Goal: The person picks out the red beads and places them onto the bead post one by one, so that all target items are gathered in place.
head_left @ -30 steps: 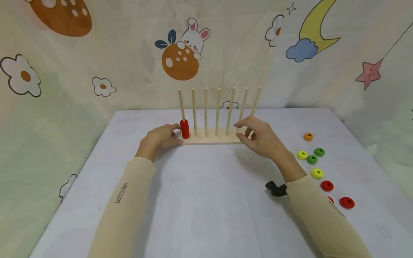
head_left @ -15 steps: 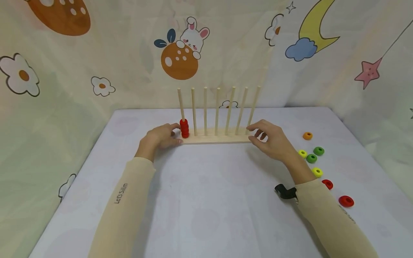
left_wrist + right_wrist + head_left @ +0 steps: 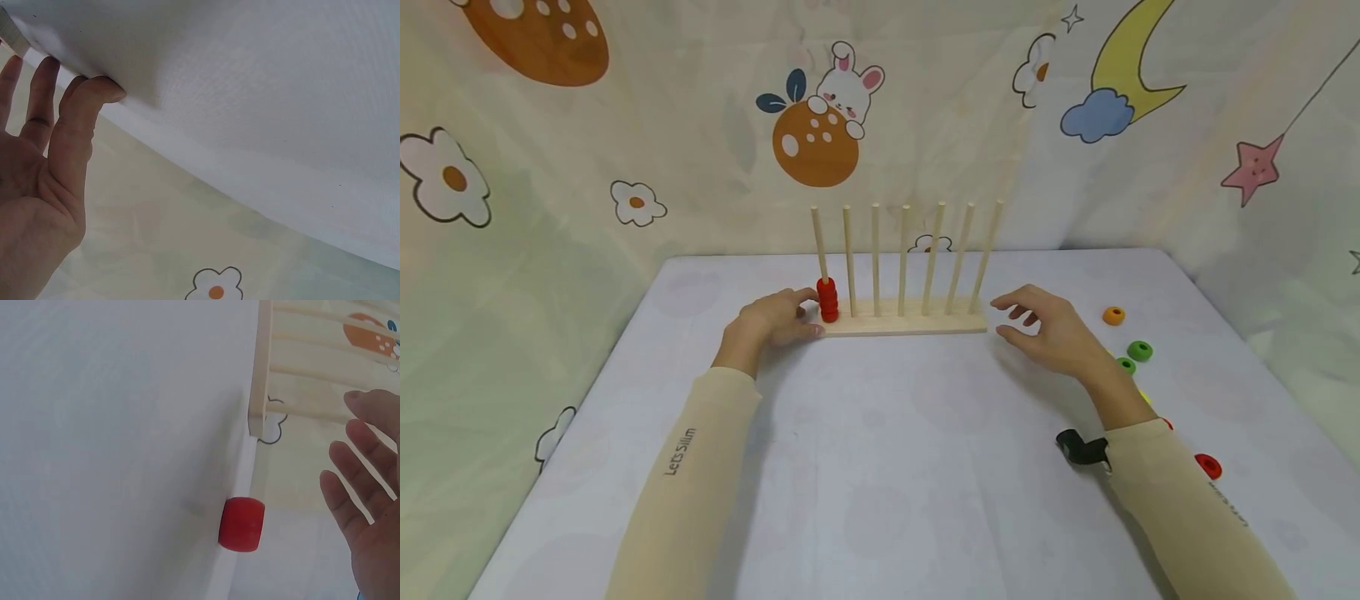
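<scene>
A wooden peg rack (image 3: pixel 904 323) with several upright pegs stands at the back of the table. Red beads (image 3: pixel 827 301) are stacked on its leftmost peg; the other pegs are bare. My left hand (image 3: pixel 769 320) holds the rack's left end, thumb at the front corner and a finger beside the red stack. In the left wrist view, the fingertips (image 3: pixel 45 65) are near a small piece of the wood. Just off the rack's right end, my right hand (image 3: pixel 1051 332) hovers with spread, slightly bent fingers and nothing between them.
On the table's right lie loose beads: an orange bead (image 3: pixel 1114 316), green beads (image 3: pixel 1139 351), and a red bead (image 3: pixel 1208 466). My right forearm partly covers others. A red bead (image 3: pixel 242 525) shows large in the right wrist view. A patterned cloth (image 3: pixel 715 150) hangs behind.
My right hand has moved right, from in front of the right-hand pegs to beyond the rack's end. Its arm now covers more of the loose beads. The left hand stays put.
</scene>
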Action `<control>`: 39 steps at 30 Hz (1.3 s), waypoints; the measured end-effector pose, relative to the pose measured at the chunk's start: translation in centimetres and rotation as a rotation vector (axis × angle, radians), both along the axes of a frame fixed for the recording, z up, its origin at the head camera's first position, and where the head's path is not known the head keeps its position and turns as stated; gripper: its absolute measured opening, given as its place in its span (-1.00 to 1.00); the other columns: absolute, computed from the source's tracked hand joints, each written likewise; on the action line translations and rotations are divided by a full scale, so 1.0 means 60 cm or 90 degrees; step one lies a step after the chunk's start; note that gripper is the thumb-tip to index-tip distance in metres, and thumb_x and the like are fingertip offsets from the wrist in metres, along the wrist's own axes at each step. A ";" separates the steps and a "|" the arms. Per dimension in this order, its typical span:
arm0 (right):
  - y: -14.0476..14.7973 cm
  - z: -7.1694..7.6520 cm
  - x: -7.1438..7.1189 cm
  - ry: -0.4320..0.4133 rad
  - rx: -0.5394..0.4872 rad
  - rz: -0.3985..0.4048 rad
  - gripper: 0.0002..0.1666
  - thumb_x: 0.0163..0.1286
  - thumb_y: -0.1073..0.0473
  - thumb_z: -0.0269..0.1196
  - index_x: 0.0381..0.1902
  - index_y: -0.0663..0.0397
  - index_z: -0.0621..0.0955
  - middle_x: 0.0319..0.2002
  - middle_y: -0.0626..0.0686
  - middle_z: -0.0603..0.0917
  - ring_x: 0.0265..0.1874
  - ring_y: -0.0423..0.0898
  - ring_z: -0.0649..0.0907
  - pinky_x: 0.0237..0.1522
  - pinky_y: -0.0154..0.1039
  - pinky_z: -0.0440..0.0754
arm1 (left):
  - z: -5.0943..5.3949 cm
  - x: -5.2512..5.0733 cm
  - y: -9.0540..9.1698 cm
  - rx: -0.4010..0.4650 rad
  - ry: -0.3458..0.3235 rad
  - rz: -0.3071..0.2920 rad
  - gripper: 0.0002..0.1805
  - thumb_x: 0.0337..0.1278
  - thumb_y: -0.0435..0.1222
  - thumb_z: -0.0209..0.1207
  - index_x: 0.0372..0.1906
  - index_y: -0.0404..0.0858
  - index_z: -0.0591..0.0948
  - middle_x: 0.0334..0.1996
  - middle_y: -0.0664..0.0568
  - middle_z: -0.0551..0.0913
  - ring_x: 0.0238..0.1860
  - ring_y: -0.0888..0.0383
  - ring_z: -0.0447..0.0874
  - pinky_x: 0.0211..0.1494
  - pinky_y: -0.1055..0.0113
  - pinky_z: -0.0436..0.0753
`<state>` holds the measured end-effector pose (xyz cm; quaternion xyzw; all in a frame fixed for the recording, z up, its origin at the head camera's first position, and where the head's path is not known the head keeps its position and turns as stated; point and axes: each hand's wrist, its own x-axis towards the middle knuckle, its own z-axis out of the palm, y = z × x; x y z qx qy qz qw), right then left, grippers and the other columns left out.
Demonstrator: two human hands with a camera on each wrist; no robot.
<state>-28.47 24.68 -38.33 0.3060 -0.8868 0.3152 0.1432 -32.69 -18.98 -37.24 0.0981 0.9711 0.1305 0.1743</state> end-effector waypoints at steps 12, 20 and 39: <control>0.023 0.001 0.005 -0.089 0.037 -0.018 -0.53 0.33 0.33 0.40 0.18 0.06 0.62 0.07 0.16 0.66 0.03 0.20 0.66 0.01 0.17 0.62 | -0.002 -0.002 0.000 -0.003 -0.001 -0.002 -0.24 0.34 0.02 0.27 0.54 0.03 0.26 0.32 -0.18 0.52 0.36 -0.20 0.46 0.32 -0.31 0.44; 0.039 0.004 0.010 -0.140 0.074 -0.037 -0.47 0.36 0.29 0.38 0.27 0.10 0.57 0.19 0.17 0.61 0.15 0.25 0.61 0.09 0.19 0.61 | 0.001 -0.002 0.002 -0.003 0.004 0.001 -0.24 0.33 0.01 0.27 0.54 0.02 0.27 0.33 -0.19 0.52 0.37 -0.20 0.45 0.33 -0.32 0.43; 0.049 0.011 0.018 -0.231 0.142 -0.079 -0.39 0.38 0.24 0.37 0.36 0.08 0.50 0.33 0.20 0.52 0.26 0.29 0.55 0.10 0.21 0.61 | 0.003 0.000 0.002 0.000 -0.005 0.001 -0.24 0.33 0.00 0.28 0.54 0.01 0.27 0.32 -0.20 0.52 0.38 -0.19 0.44 0.35 -0.29 0.43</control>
